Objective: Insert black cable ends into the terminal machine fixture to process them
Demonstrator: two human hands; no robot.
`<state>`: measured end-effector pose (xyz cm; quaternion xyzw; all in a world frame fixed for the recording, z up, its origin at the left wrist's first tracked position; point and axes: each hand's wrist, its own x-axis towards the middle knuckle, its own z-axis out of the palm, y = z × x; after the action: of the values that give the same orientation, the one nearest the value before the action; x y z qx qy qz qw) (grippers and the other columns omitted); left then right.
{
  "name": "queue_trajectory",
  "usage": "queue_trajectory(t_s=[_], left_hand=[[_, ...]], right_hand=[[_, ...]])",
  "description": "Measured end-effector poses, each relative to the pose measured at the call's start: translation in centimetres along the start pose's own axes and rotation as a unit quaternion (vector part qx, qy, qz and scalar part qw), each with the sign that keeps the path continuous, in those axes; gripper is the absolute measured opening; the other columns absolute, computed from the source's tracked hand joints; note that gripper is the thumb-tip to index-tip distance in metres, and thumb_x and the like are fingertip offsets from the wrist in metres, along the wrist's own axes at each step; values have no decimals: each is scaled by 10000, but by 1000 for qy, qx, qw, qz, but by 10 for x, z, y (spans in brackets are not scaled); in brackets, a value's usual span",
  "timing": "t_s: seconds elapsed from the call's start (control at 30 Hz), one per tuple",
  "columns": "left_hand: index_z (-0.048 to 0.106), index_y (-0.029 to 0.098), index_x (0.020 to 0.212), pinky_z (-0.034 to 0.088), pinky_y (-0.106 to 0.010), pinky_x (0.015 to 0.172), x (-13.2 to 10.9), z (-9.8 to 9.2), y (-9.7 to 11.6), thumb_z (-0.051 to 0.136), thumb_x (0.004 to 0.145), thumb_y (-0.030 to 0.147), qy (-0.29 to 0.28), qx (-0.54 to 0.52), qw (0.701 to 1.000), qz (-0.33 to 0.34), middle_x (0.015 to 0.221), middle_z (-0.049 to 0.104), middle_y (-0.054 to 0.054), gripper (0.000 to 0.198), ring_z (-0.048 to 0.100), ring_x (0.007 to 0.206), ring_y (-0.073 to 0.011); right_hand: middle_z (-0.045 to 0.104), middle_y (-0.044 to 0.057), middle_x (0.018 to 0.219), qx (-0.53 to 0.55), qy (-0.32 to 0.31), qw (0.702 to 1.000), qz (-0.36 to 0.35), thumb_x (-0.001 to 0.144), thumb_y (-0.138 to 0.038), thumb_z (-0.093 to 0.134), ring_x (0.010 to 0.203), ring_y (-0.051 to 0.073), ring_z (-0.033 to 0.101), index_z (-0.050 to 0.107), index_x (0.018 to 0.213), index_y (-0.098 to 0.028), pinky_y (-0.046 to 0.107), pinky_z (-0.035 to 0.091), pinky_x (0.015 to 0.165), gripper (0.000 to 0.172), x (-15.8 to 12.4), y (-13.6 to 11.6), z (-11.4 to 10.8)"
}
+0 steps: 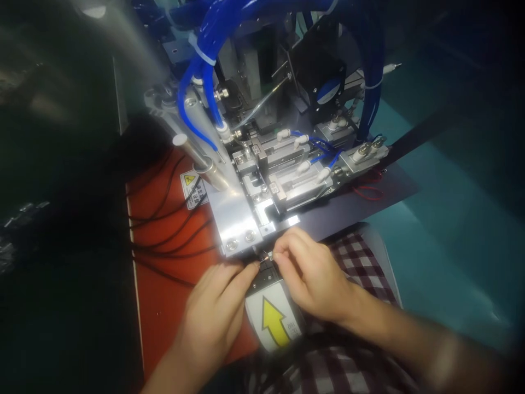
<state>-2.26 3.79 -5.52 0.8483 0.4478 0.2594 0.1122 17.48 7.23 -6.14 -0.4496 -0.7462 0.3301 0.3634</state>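
Note:
My left hand [217, 306] is closed in a pinch at the front edge of the machine, its fingertips at a thin, small part [266, 257] with a shiny end. From the other side my right hand [314, 273] pinches with thumb and forefinger by the same part. It is too small to name, and the fingers hide most of it. Just below the fingertips lies a dark metal block [266, 279] with small screws. Beyond them is the machine's bright metal plate [235, 219] with two bolts.
Behind stand pneumatic cylinders [303, 183] with white fittings and blue air hoses [209, 49]. Several black cables [172, 254] cross the red board [159, 306] on the left, near a warning label [193, 189]. A yellow arrow sticker [273, 320] lies between my forearms.

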Motion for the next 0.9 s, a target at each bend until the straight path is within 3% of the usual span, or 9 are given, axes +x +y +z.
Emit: queue_trajectory(t_s=[0.07,0.17,0.27,0.33,0.53,0.73,0.8,0.9], left_hand=[[589,120,1161,502,-274,732,0,0,0,499,874,-2,3,-2,1000,0,971,620,-83,324,576,848,-156],[581,143,1165,509,-278,733,1,-1,1,486,887,17,0,-5,1000,-4,990,633,-82,320,584,854,-158],[576,151,1167,515,-282,736,2,-3,2,490,886,25,-5,-6,1000,-7,1005,643,-88,319,595,863,-165],[576,161,1167,517,-279,729,3,-3,2,487,888,31,-3,-10,1000,-8,988,649,-81,321,599,852,-165],[587,152,1156,523,-293,733,3,-2,2,499,882,37,2,-14,1000,-4,984,655,-91,310,607,854,-176],[601,138,1133,529,-292,746,3,-1,2,491,892,48,-3,-8,1000,-6,983,658,-93,280,609,863,-170],[606,138,1126,530,-288,751,3,-1,2,485,894,48,-3,-9,1000,-7,984,660,-92,277,610,866,-168],[606,143,1126,530,-285,743,3,0,2,469,898,46,0,-7,1000,-5,983,660,-93,283,608,860,-164]], right_hand=[[571,47,796,53,3,998,25,902,-127,473,702,157,556,573,834,-149,292,446,628,123,0,-2,0],[607,27,823,149,19,979,135,928,-210,511,738,153,580,604,861,-184,275,459,638,117,-3,-4,-2],[654,38,893,188,21,953,238,931,-289,527,801,174,611,640,900,-202,271,464,618,146,-7,-2,-5],[666,42,908,197,3,943,266,918,-296,543,767,170,612,654,909,-200,266,455,586,147,-10,0,-7],[606,-2,764,140,-4,964,226,865,-219,604,532,94,469,637,832,-184,245,398,504,58,-10,-2,-4],[625,51,825,3,-7,999,39,904,-163,531,757,166,588,635,842,-164,293,462,691,121,-6,-2,-9],[636,46,833,30,-13,998,61,905,-169,539,773,171,597,634,836,-176,296,468,706,118,-6,0,-11],[640,32,826,126,-29,976,173,905,-220,553,755,170,603,621,818,-186,280,470,657,115,-5,2,-8]])
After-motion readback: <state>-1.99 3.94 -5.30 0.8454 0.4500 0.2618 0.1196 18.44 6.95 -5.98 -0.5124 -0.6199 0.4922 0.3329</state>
